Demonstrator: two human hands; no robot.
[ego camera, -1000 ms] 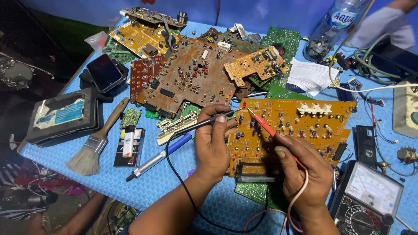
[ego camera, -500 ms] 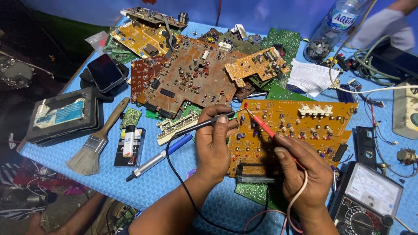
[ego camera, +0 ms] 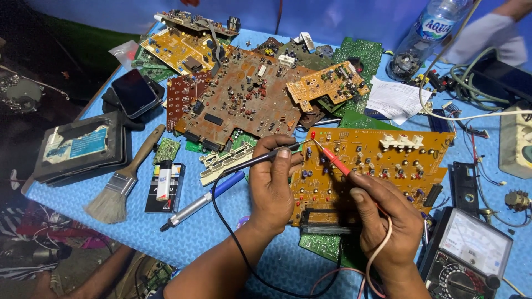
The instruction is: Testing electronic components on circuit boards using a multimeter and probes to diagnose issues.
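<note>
Hands grip two probes: left hand (ego camera: 271,188) a black probe (ego camera: 260,159), right hand (ego camera: 388,221) a red probe (ego camera: 332,158), both tips on the orange circuit board (ego camera: 388,160) mid-counter; one dark flat pack (ego camera: 165,188) lies left beside one brush (ego camera: 119,185); one blue-labelled bottle (ego camera: 424,36) stands behind; one meter (ego camera: 471,249) sits right.

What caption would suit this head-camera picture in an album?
Left hand holds a black probe, right hand a red probe, tips meeting on an orange circuit board.
</note>
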